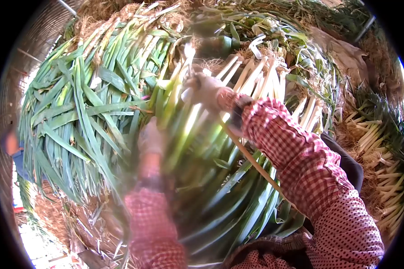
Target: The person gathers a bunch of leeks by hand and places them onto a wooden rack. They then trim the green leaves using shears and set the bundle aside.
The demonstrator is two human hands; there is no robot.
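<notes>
A bunch of leeks (195, 119) lies before me, white stalks toward the far side and long green leaves toward me; part of it is smeared by motion. My right hand (204, 92), in a pale glove, is closed around stalks near their white ends, its fingers blurred. At the left edge of the bunch is my left hand (150, 136), also gloved and too smeared to show its fingers. More white leek stalks (260, 78) with stringy roots lie just beyond my right wrist. A thin tan stick (253, 161) slants under my right forearm.
A large heap of green leeks (81, 121) rises on the left. Further leeks (390, 179) are stacked at the right, roots inward. Brown sheeting (341, 51) lies at the back right. Part of a person (13, 145) shows at the far left edge.
</notes>
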